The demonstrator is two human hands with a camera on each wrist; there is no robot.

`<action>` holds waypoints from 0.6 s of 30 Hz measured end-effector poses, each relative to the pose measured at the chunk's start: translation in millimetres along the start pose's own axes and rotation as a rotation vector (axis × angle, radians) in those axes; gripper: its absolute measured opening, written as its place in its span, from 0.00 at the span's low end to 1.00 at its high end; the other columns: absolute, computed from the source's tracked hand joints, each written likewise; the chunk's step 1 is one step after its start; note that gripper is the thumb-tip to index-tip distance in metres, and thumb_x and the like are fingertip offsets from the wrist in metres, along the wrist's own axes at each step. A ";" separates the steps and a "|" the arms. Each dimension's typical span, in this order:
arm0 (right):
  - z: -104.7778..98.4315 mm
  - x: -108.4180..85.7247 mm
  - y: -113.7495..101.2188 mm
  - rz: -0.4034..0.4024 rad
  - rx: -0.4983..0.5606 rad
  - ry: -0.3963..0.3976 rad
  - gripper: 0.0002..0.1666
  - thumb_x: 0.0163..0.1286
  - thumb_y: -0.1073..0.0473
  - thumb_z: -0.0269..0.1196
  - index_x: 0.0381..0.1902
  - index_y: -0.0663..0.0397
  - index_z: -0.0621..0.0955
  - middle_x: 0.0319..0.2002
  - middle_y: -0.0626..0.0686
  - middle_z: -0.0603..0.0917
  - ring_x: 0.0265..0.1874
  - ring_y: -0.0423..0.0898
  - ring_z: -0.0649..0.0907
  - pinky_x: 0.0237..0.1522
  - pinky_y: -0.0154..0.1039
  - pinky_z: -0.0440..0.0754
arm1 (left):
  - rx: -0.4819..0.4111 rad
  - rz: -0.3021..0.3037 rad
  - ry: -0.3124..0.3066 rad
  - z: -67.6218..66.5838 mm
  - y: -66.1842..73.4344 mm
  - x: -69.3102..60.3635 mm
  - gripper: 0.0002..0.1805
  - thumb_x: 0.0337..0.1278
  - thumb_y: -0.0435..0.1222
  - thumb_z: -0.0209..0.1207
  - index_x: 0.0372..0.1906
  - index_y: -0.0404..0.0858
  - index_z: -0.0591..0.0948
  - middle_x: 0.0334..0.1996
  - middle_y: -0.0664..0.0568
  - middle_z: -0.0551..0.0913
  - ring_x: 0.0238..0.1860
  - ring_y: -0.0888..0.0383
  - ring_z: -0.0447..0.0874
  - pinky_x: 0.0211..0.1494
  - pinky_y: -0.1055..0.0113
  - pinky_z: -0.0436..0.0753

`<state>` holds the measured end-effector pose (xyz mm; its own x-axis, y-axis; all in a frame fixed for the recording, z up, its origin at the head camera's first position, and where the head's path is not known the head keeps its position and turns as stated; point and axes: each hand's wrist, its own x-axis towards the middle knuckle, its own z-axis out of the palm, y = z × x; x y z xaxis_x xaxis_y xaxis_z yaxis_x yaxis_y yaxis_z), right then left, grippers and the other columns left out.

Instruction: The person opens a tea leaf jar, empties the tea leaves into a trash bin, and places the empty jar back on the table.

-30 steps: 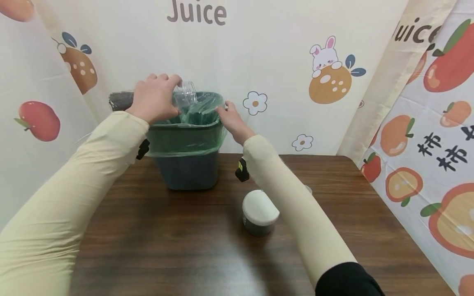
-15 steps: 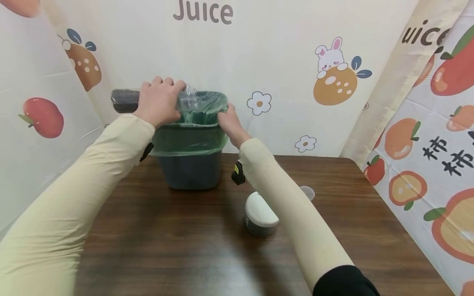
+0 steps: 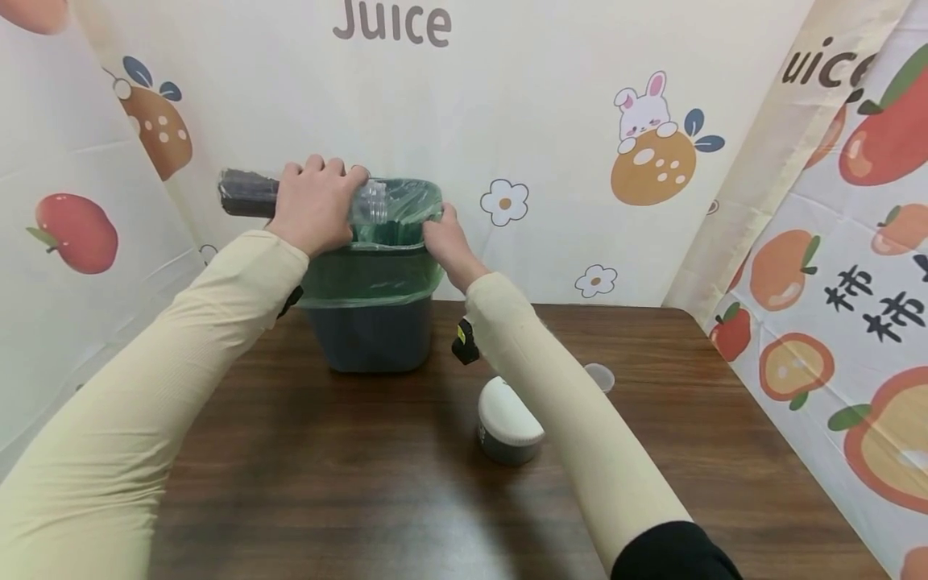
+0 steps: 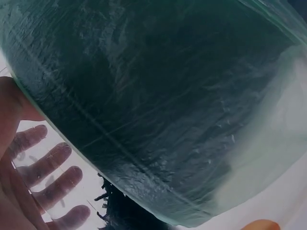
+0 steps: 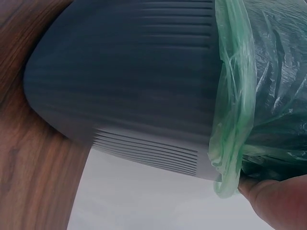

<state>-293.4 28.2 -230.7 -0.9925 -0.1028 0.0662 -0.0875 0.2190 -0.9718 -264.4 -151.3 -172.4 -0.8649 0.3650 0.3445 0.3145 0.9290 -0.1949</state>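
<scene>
Bottle [image 3: 250, 193] lying crosswise, mouth toward lined bin [image 3: 373, 342]

Left hand [image 3: 315, 201]: grasping the clear plastic bottle from above, around its middle. Left wrist view shows its fingers through the transparent wall, with a black, ragged-edged mass [image 4: 125, 208] just past them; I judge this to be the bottle's contents, lodged at the base end.

Bottle axis: runs left to right, close to level. Dark base projects left of the hand; threaded neck projects right, against the green liner [image 3: 370, 275] as seen from the head. Neck appears to be above the bin mouth rather than beside it; exact depth and clearance cannot be told.

Right hand [image 3: 451, 246]: pinching the liner at the right side of the bin rim, thumb visible against the film in the right wrist view. Bottle mouth lies to its left, apart from it.

Key relation (judgement): neck to bin mouth. Left hand is the nearer to the bottle and the only one on it; tilt of the long axis seems the controlling variable, since the dark mass sits at the end farthest from the neck.

Elsewhere on desk [image 3: 326, 475]: white-lidded jar [image 3: 510, 415], partly behind the right sleeve [image 3: 573, 411]; clear round disc [image 3: 601, 376] beyond that sleeve.
</scene>
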 end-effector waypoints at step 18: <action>-0.1 1.5 -0.3 0.005 -0.010 -0.027 0.32 0.72 0.62 0.41 0.73 0.55 0.50 0.66 0.55 0.61 0.67 0.48 0.61 0.65 0.48 0.60 | 0.058 0.022 0.042 1.0 0.2 1.8 0.30 0.45 0.31 0.66 0.57 0.35 0.69 0.44 0.35 0.73 0.48 0.36 0.68 0.50 0.41 0.67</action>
<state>-294.9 28.0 -230.3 -0.9903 -0.1275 0.0556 -0.0840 0.2295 -0.9697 -266.3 -150.5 -172.7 -0.8405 0.3885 0.3776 0.3090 0.9162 -0.2550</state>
